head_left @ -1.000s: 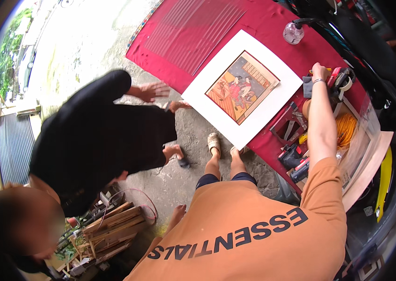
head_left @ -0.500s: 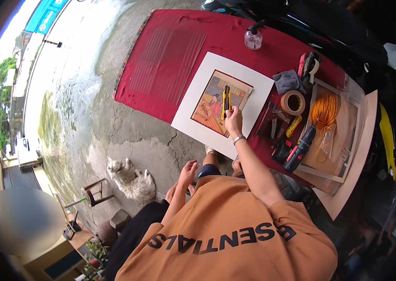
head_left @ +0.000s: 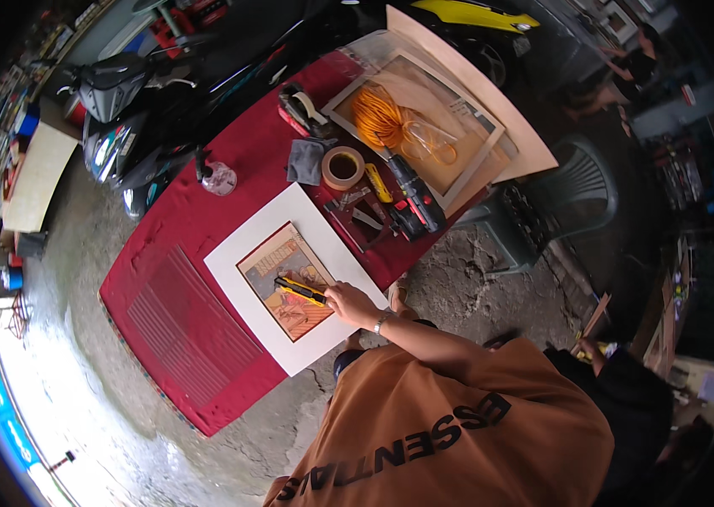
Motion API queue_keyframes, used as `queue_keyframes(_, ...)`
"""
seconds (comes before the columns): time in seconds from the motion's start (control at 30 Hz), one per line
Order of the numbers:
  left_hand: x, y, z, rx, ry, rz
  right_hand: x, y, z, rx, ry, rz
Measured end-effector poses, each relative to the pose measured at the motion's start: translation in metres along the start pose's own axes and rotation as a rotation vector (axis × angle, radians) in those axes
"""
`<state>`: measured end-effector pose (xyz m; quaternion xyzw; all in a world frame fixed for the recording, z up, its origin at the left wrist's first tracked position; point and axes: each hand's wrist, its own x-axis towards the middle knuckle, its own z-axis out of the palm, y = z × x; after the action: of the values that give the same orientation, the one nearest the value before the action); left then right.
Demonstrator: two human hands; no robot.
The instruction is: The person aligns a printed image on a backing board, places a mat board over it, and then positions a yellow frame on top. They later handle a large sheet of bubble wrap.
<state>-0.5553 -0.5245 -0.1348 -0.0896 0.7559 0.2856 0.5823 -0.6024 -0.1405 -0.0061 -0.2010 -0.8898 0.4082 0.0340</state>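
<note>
Right hand [head_left: 353, 306] is closed on the near end of a yellow-and-black utility knife [head_left: 299, 291], which points leftward over the print; contact between knife and print cannot be confirmed. Left hand is not in view, so its state cannot be told.

At the left of the red-clothed surface [head_left: 184, 220], a clear striped sheet [head_left: 196, 325] lies flat. Farther away stands a spray bottle [head_left: 220, 179]. Right of the sheet, at the near edge of the surface, lies a white mat [head_left: 321, 241] with a rectangular window. The colour print [head_left: 277, 258] shows within this window.

Status: the mat opening is complete, and the print shows inside it. No cut is visible on the print. Blade extension and fixing of the print cannot be verified; the remaining work cannot be determined from this view.

Beyond the mat, continuing right, are a grey cloth [head_left: 305, 160], a tape roll [head_left: 343, 185], a second yellow knife [head_left: 379, 183] and a cordless drill [head_left: 416, 190]; neither hand is seen on them. An orange cord coil [head_left: 378, 117] rests within the outline of a pale frame [head_left: 477, 169] at the far right. A green plastic chair [head_left: 581, 190] stands beyond the surface's right end.
</note>
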Motion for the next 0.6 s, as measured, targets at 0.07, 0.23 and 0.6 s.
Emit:
queue_keyframes(0.07, 0.016, 0.017, -0.037, 0.062, -0.011, 0.012, -0.040, 0.007, -0.020, 0.063, 0.033, 0.036)
queue_keyframes(0.23, 0.083, 0.132, -0.047, 0.254, -0.139, 0.152, -0.180, 0.027, -0.056, 0.037, 0.283, 0.345)
queue_keyframes(0.6, 0.075, 0.283, 0.158, 0.690, -0.413, 0.476, -0.516, 0.097, 0.116, 0.413, 0.307, 1.415)
